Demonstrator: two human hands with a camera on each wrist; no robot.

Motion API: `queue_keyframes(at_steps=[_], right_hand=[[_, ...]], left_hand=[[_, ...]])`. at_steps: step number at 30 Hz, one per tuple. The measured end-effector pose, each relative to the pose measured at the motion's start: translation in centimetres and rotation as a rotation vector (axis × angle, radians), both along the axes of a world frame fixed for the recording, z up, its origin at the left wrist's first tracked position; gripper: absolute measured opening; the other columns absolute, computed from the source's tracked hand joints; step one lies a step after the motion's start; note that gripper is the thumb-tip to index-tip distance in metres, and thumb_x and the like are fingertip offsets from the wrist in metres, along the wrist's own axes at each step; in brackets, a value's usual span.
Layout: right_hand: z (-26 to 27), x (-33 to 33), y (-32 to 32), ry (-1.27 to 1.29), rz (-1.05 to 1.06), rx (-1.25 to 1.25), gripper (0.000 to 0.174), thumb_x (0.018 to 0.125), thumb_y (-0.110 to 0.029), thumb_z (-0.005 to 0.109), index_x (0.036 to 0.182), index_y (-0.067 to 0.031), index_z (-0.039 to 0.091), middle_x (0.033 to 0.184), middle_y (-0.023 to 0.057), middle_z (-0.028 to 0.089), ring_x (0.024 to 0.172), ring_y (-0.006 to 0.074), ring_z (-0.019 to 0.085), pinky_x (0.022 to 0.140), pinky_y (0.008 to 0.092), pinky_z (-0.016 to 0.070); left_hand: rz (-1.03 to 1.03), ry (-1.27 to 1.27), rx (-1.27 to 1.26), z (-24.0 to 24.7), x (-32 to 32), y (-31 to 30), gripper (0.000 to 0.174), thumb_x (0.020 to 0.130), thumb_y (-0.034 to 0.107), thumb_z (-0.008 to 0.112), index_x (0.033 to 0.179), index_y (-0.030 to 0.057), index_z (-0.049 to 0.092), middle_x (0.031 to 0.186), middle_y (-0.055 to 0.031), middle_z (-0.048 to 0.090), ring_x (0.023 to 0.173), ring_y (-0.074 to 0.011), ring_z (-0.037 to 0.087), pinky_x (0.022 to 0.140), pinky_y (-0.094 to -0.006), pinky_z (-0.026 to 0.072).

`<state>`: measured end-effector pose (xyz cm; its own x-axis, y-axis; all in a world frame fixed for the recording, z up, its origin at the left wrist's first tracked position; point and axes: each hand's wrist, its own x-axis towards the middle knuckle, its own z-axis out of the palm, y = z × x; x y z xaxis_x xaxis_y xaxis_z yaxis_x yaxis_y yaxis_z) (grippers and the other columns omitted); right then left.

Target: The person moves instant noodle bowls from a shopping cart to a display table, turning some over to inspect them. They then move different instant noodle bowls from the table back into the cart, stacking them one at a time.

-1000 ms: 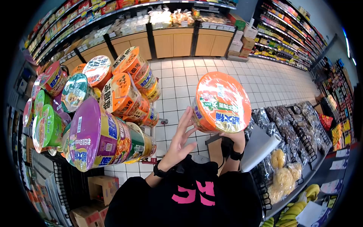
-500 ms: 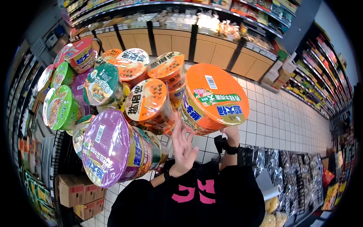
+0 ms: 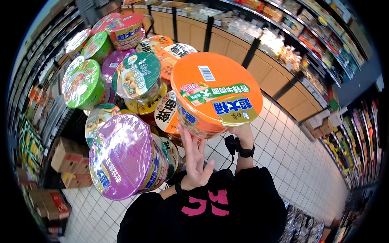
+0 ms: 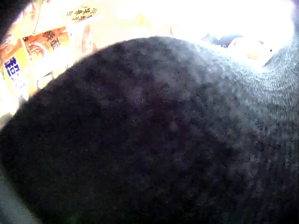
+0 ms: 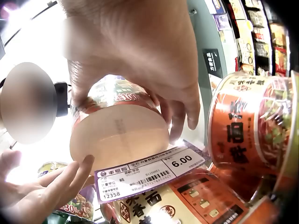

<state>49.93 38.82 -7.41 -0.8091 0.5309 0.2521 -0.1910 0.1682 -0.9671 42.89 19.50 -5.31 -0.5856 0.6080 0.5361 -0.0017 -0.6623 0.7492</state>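
In the head view a large orange-lidded noodle tub (image 3: 219, 83) hangs over the right side of a pile of tubs. My right hand (image 3: 242, 135) grips it from the near right side. In the right wrist view my right hand (image 5: 135, 51) curls round the tub, whose pale base (image 5: 121, 135) shows just above a price label (image 5: 154, 172) reading 6.00. The fingers of my left hand (image 3: 195, 162) are spread, almost straight, at the tub's lower left side; whether they touch it is unclear. Dark cloth (image 4: 149, 130) covers most of the left wrist view.
A purple tub (image 3: 120, 156) lies tilted at the pile's near edge. Green-lidded tubs (image 3: 83, 83) and a dark green one (image 3: 137, 75) stand to the left and behind. Cardboard boxes (image 3: 69, 156) are at left, shelves and wooden cabinets (image 3: 231, 46) beyond, tiled floor (image 3: 279, 141) at right.
The view has turned and the pile sits closer to my hands. The orange-lidded tub has moved over the pile's right side, still in my right hand, with my left hand staying beside it.
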Motion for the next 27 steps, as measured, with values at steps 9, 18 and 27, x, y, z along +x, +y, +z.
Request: queue_keyframes(at_steps=[9,18,27], right_hand=[[6.5,-5.3,0.6,0.097,0.372,-0.095,0.102,0.073,-0.022,0.085,0.15,-0.0018,0.021,0.147,0.0125,0.038,0.135,0.024,0.038,0.113,0.0391,0.0297],[5.5,-7.1,1.3,0.127,0.518,-0.102,0.104,0.078,-0.024,0.081,0.152,0.002,0.013,0.15,0.0174,0.033,0.14,0.0246,0.031,0.116,0.0368,0.0234],[5.4,-7.2,1.6,0.124,0.556,-0.073,0.107,0.076,-0.021,0.082,0.152,0.0024,0.011,0.153,0.0195,0.03,0.143,0.0258,0.026,0.117,0.0379,0.0203]], left_hand=[[0.23,-0.151,-0.039,0.9,1.2,0.8,0.105,0.078,0.012,0.062,0.153,0.0012,-0.011,0.162,-0.0097,-0.014,0.149,-0.0334,-0.003,0.119,-0.0423,0.002],[0.312,-0.054,-0.065,0.0,1.3,0.7,0.097,0.081,0.001,0.054,0.153,0.0017,-0.012,0.161,-0.0117,-0.018,0.149,-0.0339,-0.001,0.118,-0.0468,0.0053],[0.487,-0.028,-0.184,-0.3,1.5,0.7,0.082,0.085,0.004,0.052,0.154,-0.0022,0.008,0.162,-0.0157,0.003,0.129,-0.0262,0.04,0.099,-0.0371,0.0442]])
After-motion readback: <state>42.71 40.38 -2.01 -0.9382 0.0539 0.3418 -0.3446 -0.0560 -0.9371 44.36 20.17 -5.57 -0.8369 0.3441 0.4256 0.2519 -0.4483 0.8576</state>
